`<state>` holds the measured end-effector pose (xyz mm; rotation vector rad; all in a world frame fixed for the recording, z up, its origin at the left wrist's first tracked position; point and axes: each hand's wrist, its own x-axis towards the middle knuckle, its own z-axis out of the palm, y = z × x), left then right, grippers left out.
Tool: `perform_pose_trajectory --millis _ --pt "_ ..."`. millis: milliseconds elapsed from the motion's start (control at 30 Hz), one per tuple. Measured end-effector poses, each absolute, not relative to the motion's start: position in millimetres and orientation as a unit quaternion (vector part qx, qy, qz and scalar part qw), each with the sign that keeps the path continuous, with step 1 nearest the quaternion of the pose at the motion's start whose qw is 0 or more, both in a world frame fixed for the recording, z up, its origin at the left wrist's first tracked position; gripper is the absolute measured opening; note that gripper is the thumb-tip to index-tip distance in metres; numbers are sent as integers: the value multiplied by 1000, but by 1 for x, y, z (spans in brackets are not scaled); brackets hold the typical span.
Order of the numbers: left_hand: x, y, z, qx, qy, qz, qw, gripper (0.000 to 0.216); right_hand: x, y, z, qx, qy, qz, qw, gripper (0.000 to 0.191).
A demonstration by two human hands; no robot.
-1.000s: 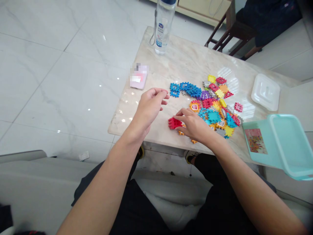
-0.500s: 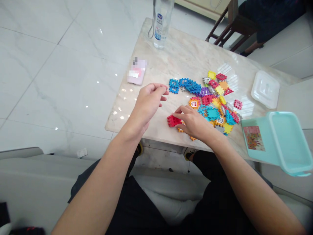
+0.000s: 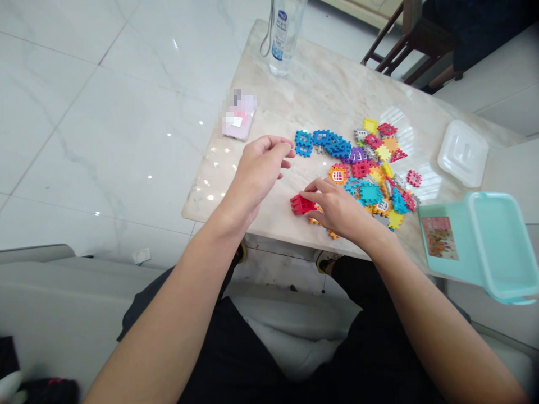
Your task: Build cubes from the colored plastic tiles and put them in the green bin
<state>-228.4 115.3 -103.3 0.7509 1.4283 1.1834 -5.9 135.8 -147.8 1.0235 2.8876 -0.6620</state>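
Observation:
My left hand [image 3: 266, 161] hovers over the table, its fingers loosely curled and apart, with nothing visible in them. Just beyond its fingertips lie two joined blue interlocking tiles [image 3: 303, 144]. My right hand [image 3: 330, 206] grips a red block of interlocking tiles [image 3: 301, 205] near the table's front edge, thumb and fingers at its right side. Part of that block is hidden by the fingers. Under the same hand, orange tiles [image 3: 315, 220] show. An orange tile with a white window [image 3: 338, 174] lies just past the right knuckles.
A pile of coloured tiles [image 3: 370, 193] spreads right of my hands, with a blue row [image 3: 337, 145] behind. A bottle [image 3: 281, 50] and a pink flat item [image 3: 241, 118] stand left. A white lid [image 3: 463, 152] and turquoise box [image 3: 457, 238] are right. A person sits beyond the table.
The view has shifted slightly, so the table's things appear a little to the right. Both hands keep nearly the same pose, the right still on the red block.

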Motion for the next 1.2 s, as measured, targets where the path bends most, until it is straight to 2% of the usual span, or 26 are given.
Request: perform_pose_trajectory --millis 467,700,933,1067,1200 --pt "-230 115 -103 320 605 497 534 13 -1 140 -152 310 928 -208 12 34" --pt "-235 116 -103 315 611 493 533 17 1 140 -147 330 922 -200 9 63" --pt "-224 125 -108 323 630 462 533 32 19 142 -136 354 906 -231 2 78" --pt "-204 131 -112 355 634 427 538 38 47 148 -127 403 882 -242 25 69" --pt "-176 141 -123 447 634 383 502 38 85 154 -115 479 857 -188 38 45"
